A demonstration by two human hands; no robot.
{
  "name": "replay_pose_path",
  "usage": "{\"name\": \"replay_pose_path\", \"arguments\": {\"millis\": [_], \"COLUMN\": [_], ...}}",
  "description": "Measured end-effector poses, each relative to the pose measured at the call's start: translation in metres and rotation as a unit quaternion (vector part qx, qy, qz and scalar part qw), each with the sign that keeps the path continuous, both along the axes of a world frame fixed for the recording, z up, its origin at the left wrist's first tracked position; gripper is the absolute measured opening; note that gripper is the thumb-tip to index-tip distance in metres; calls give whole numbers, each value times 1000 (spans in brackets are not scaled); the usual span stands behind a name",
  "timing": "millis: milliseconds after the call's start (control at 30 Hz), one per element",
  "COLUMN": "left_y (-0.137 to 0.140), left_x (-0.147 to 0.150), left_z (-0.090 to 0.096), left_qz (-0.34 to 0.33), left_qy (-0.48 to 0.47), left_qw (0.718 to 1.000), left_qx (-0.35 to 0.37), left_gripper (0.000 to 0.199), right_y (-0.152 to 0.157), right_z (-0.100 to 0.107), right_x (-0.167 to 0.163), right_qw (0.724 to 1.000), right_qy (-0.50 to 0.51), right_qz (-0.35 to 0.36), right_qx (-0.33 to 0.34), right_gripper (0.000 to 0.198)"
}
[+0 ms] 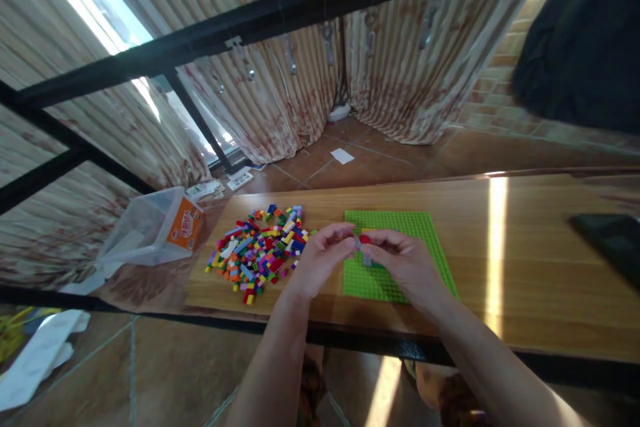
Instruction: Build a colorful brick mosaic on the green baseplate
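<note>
Both hands meet above a green studded baseplate lying on the wooden table. My left hand pinches a small pale grey or clear brick between thumb and fingers. Right beside it, my right hand pinches a small red brick; the two pieces are touching or nearly so. Just under the right fingers a grey-blue brick shows on the baseplate, with other bricks partly hidden by the hand. To the left spreads a loose pile of mixed coloured toy bricks.
A clear plastic box with an orange label lies tipped beyond the table's left end. At the right edge sits a dark flat object. A black metal bar crosses in front of the curtains. Sunlight stripes the wooden table.
</note>
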State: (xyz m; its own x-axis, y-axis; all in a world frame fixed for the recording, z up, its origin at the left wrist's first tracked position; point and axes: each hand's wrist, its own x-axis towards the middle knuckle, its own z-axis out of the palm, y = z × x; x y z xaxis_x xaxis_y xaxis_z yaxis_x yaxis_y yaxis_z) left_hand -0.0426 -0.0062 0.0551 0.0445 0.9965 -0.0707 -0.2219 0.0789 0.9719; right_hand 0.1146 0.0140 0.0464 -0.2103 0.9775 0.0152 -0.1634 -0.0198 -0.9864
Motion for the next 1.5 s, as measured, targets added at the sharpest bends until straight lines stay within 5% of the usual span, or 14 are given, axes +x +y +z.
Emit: {"name": "replay_pose_path", "arguments": {"millis": [167,567,733,900,1067,1400,1500], "left_y": [2,-8,-4,1,1,3,3], "left_x": [9,-5,-39,-68,-61,-48,-39], "left_z": [-6,1,3,-1,-7,-9,-11], "left_qz": [27,57,181,299,232,142,80], "left_qy": [22,84,81,71,103,141,132], "left_qw": [999,992,980,951,966,979,987], "left_qx": [-23,77,34,-36,-49,-41,-48], "left_gripper": [27,21,20,19,19,21,23], "right_y": [-1,-2,-6,-18,-12,-5,-5], "right_z": [-1,-6,-23,-33,-36,-29,-25], "right_x": [-1,-6,-24,-47,-61,-51,-41], "right_qw": [1000,994,986,903,873,927,925], "right_qy": [-26,45,-155,-341,-388,-292,-277], "right_qz": [9,35,13,94,78,-42,-24], "right_qx": [-1,-89,54,245,286,231,258], "right_gripper": [34,29,22,21,23,31,30]}}
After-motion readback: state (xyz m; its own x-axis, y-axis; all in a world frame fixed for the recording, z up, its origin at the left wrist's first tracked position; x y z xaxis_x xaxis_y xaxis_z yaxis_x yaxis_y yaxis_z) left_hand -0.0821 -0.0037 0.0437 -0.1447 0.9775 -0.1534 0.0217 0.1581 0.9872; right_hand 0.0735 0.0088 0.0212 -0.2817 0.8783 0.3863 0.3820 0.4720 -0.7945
